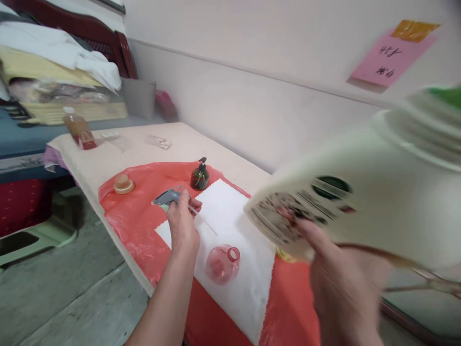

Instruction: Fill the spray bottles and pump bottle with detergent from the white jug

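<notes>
My left hand [183, 228] is closed around a grey trigger spray head [167, 196], whose thin white dip tube [208, 224] points down to the right. Below that tube, an uncapped clear red spray bottle [219, 269] leans on a white cloth or paper sheet [248, 293], its mouth facing up and to the right. Large and close on the right is a pale laundry detergent bottle [374, 192] with a green cap, tilted and blurred. My right hand [345, 283] grips it, thumb over the label and the other fingers mostly hidden.
A dark green pump bottle [200, 179] and a beige cap [123, 184] rest on the red plastic sheet [135, 230]. Something yellow [285, 255] shows beneath the detergent bottle. Farther back are an amber bottle [79, 130] and small clear packets [158, 141]. A stool [43, 240] stands left.
</notes>
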`<state>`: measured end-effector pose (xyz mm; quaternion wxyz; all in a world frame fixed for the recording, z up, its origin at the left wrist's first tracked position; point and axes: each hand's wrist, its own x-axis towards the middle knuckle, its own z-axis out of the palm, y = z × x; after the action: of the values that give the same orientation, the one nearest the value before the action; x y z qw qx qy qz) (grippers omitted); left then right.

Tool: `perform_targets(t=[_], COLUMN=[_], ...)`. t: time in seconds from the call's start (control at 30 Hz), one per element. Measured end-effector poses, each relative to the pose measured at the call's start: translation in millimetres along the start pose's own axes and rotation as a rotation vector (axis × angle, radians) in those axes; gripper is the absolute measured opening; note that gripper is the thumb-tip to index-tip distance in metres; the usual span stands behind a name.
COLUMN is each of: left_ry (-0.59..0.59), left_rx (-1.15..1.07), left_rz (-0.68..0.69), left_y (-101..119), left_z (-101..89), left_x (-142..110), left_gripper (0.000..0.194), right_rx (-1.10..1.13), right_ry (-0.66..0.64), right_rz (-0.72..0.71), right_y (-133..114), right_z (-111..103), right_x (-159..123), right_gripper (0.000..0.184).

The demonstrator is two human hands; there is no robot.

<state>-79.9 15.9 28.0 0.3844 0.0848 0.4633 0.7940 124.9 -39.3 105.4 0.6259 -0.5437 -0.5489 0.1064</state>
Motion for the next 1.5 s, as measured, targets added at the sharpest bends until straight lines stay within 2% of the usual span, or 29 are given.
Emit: perform_targets(t=[0.03, 0.1, 0.17, 0.27, 0.37, 0.53, 0.63, 0.7, 0.73, 0.8, 0.93, 1.03, 1.1, 1.17, 1.27, 1.33, 1.4, 1.5], left_ry=[0.0, -0.002, -0.008, -0.017, -0.005, -0.006, -0.095, -0.199, -0.253, -0.337, -0.472, -0.604, -0.642, -0.671, -0.717, -0.707, -0.693, -0.729], left_rx=[-0.001, -0.004, -0.008, -0.025, -0.042, -0.048, -0.138, -0.187, -0.186, -0.117, 0.273, 0.509, 0.567, 0.574, 0.466, 0.373, 0.324, 0.292], left_rz=[-0.001, -0.004, -0.005, -0.008, -0.002, -0.013, -0.03, -0.038, -0.04, -0.024, 0.139, 0.215, 0.181, 0.081, -0.111, -0.17, -0.187, -0.265], left_y=[0.3, 0.9, 1.8, 3.8, 5.6, 5.4, 2.8, -0.3, -2.2, -5.7, -7.9, -7.7, -10.8, -18.0, -33.2, -42.0, -47.1, -48.3], left_z=[0.0, 0.2, 0.6, 1.4, 1.8, 2.2, 4.6, 6.9, 7.8, 8.7, 6.7, 7.0, 9.0, 11.4, 13.7, 14.3, 15.0, 16.9], left_x=[-0.4, -0.7, -0.3, 1.4, 2.9, 0.3, -6.0, -12.4, -16.1, -24.1, -40.3, -50.5, -56.9, -63.7, -73.7, -78.6, -81.4, -84.3], left_gripper=[0.026, 0.026, 0.026, 0.027, 0.027, 0.027, 0.027, 0.026, 0.026, 0.026, 0.024, 0.023, 0.021, 0.024, 0.03, 0.03, 0.028, 0.027], right_rx=[0.082, 0.222, 0.21, 0.135, 0.066, 0.083, 0.098, 0.051, 0.033, 0.043, 0.111, 0.134, 0.134, 0.11, 0.069, 0.08, 0.186, 0.621], right_ry=[0.014, -0.109, -0.117, -0.115, -0.169, -0.34, -0.535, -0.717, -0.786, -0.834, -0.761, -0.686, -0.631, -0.577, -0.496, -0.452, -0.491, -0.684], right_rz=[0.06, 0.229, 0.309, 0.382, 0.374, 0.358, 0.319, 0.337, 0.358, 0.384, 0.321, 0.274, 0.239, 0.162, 0.033, 0.023, 0.151, 0.59], right_y=[8.9, 35.7, 69.1, 110.7, 125.1, 120.4, 123.0, 125.4, 126.1, 126.4, 127.3, 129.8, 130.3, 128.7, 123.3, 119.2, 115.7, 112.6], right_z=[21.7, 63.5, 97.0, 120.7, 108.4, 44.1, 18.9, 16.8, 19.5, 28.8, 41.9, 37.4, 30.6, 24.0, 16.6, 11.8, 5.9, -2.6], right_x=[6.1, 15.7, 18.1, 5.5, -23.5, -96.8, -131.6, -142.2, -143.9, -142.9, -133.5, -123.1, -114.6, -106.2, -95.8, -89.9, -84.5, -78.5], right_gripper=[0.045, 0.048, 0.052, 0.065, 0.071, 0.067, 0.083, 0.096, 0.101, 0.1, 0.078, 0.077, 0.076, 0.072, 0.068, 0.068, 0.067, 0.06])
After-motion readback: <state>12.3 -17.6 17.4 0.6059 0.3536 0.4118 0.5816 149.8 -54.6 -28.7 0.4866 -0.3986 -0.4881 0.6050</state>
